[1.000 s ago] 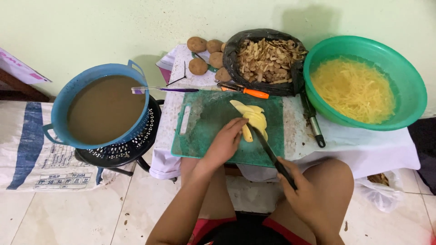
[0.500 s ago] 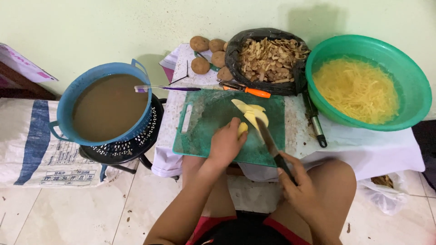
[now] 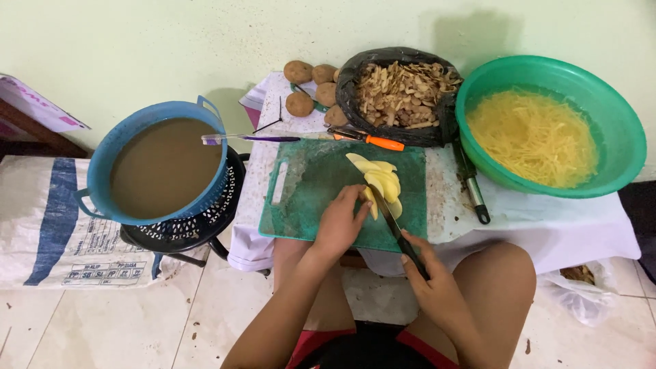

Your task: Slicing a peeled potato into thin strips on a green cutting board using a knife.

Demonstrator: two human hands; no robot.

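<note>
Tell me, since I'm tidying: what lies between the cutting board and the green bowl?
A dark-handled tool on the cloth, head view.

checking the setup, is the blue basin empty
No, the blue basin is filled nearly to the rim with murky brown water.
</note>
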